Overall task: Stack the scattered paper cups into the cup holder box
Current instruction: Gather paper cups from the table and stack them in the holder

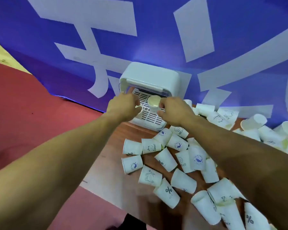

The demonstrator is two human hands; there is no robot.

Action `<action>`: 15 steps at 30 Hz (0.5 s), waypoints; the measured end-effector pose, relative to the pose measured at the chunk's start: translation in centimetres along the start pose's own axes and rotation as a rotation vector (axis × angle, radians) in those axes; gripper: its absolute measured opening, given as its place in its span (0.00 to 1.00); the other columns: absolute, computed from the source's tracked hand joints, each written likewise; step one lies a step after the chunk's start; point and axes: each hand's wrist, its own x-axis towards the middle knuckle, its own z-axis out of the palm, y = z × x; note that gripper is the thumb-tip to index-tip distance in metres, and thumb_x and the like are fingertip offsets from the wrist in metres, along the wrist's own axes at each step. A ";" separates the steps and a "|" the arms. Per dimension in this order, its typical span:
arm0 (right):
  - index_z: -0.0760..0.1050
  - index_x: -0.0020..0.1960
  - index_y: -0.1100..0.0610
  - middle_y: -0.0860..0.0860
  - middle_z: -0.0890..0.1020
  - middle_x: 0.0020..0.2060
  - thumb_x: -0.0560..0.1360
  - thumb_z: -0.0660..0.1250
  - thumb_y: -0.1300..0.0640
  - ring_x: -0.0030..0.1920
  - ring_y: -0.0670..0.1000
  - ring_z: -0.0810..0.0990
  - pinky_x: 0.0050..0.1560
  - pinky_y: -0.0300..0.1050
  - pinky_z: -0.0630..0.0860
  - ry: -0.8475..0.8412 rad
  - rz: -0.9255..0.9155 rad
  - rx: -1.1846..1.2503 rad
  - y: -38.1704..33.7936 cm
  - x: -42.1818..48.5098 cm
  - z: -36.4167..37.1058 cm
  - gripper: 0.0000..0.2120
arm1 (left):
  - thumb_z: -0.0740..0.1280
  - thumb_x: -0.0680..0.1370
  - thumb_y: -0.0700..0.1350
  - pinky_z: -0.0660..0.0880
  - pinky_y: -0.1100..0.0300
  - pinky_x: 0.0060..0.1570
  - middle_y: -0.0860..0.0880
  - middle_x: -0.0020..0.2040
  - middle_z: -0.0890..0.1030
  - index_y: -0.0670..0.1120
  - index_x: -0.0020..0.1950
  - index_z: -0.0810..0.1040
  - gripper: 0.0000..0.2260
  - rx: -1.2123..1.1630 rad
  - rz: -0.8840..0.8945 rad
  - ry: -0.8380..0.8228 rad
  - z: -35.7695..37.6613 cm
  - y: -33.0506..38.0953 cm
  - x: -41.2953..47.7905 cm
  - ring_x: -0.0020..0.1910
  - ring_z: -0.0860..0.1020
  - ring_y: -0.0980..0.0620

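Observation:
The white cup holder box [150,77] stands at the back of the wooden table, its front open over a slotted white tray [150,119]. My right hand [173,110] pinches an upright white paper cup [154,102] over that tray. My left hand [123,105] reaches in at the tray's left side, fingers curled around another cup [138,107], of which only a bit of rim shows. Several white printed paper cups [166,159] lie scattered on their sides across the table below and to the right of my arms.
The wooden table [116,155] ends at its left edge over a red floor [23,113]. A blue banner with large white characters [156,39] rises behind the box. More tipped cups [256,125] pile at the far right.

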 end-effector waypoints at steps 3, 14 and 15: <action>0.77 0.54 0.56 0.55 0.80 0.51 0.76 0.64 0.51 0.49 0.56 0.78 0.47 0.48 0.76 -0.007 0.057 0.026 -0.8 2.9 1.8 0.11 | 0.68 0.76 0.54 0.79 0.48 0.48 0.52 0.59 0.79 0.54 0.52 0.79 0.07 0.004 -0.017 -0.015 1.5 -2.2 2.4 0.48 0.80 0.46; 0.78 0.52 0.61 0.58 0.73 0.62 0.75 0.62 0.56 0.62 0.58 0.71 0.57 0.55 0.74 -0.210 0.089 -0.155 0.3 10.1 9.3 0.11 | 0.65 0.78 0.53 0.75 0.52 0.51 0.47 0.61 0.78 0.51 0.62 0.77 0.14 0.056 0.127 -0.195 7.9 -6.4 8.0 0.58 0.77 0.44; 0.78 0.55 0.61 0.57 0.71 0.66 0.76 0.62 0.56 0.66 0.58 0.68 0.60 0.55 0.73 -0.245 0.093 -0.182 0.5 10.4 9.8 0.13 | 0.64 0.79 0.53 0.75 0.52 0.50 0.47 0.59 0.79 0.50 0.62 0.77 0.14 0.087 0.155 -0.206 8.4 -6.5 8.3 0.57 0.77 0.44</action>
